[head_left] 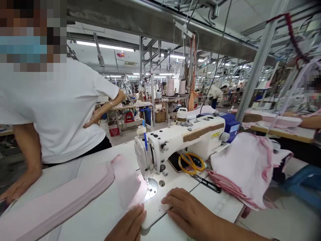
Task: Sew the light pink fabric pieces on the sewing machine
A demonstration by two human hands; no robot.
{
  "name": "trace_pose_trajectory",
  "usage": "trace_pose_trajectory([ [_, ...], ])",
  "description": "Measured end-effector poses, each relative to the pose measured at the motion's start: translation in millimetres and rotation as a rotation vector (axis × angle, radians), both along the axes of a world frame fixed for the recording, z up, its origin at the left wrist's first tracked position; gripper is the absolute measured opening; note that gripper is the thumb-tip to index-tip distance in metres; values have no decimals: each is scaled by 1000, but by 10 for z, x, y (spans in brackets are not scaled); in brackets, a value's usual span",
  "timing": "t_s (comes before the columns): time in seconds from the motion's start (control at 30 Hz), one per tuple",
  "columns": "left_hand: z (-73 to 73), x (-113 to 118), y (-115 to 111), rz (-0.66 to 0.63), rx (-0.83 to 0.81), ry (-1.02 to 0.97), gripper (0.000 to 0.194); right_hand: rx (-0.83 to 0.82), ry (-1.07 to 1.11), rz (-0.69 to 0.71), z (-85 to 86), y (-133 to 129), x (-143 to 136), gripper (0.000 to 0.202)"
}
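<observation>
The pink fabric piece (126,184) lies flat on the table at the needle end of the sewing machine (175,134), one edge reaching the bright needle plate (151,188) beneath the machine's head. It is directly beyond your left hand (129,223), whose fingertips meet its near edge, and it is apart from your right hand (184,208).

Your left hand has its fingers together and extended; its thumb is out of sight, so whether it pinches the cloth or only presses on it cannot be told. Your right hand is on the near side of the machine, palm down, fingers loosely bent with tips near the machine bed, and nothing is seen in its hold.

A layered stack of pink pieces (67,202) lies to the left of the machine, its end just beside the piece. Under the machine's arm are yellow-handled scissors (192,164), with a slim black tool (207,183) near them, on the machine's right. A pile of pale, pink-edged fabric (243,167) sits further right of the machine. A blue pen (145,140) stands against the machine's head, and thread cones (175,87) stand behind the machine. To the left of the machine, a co-worker in a white shirt (67,110) leans one hand (23,185) on the table and sets the other at the waist.
</observation>
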State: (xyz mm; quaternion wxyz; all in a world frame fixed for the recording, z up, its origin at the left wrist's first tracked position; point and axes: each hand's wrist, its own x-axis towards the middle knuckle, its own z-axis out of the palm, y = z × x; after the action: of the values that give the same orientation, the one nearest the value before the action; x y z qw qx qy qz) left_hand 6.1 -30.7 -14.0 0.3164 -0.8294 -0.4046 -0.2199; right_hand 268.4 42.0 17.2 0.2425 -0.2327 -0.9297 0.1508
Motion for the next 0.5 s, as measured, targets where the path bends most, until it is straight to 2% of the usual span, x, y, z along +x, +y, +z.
trace_pose_trajectory([
  [0.1, 86, 93, -129, 54, -59, -10, 33, -59, 59, -67, -53, -228, 302, 25],
  [0.17, 153, 144, -65, 79, -96, -33, 33, -31, 100, -104, -80, -317, 444, 22],
  [0.23, 197, 141, 91, 101, -125, -65, 30, 0, 118, -113, -93, -359, 510, 19],
  [0.37, 214, -61, 355, 218, -154, -162, 25, 12, 95, -99, -121, -360, 500, 21],
  [0.43, 212, -184, 327, 263, -171, -196, 22, -2, 90, -108, -163, -346, 488, 22],
  [0.5, 206, -242, 191, 252, -206, -207, 24, -7, 90, -99, -215, -335, 494, 22],
])
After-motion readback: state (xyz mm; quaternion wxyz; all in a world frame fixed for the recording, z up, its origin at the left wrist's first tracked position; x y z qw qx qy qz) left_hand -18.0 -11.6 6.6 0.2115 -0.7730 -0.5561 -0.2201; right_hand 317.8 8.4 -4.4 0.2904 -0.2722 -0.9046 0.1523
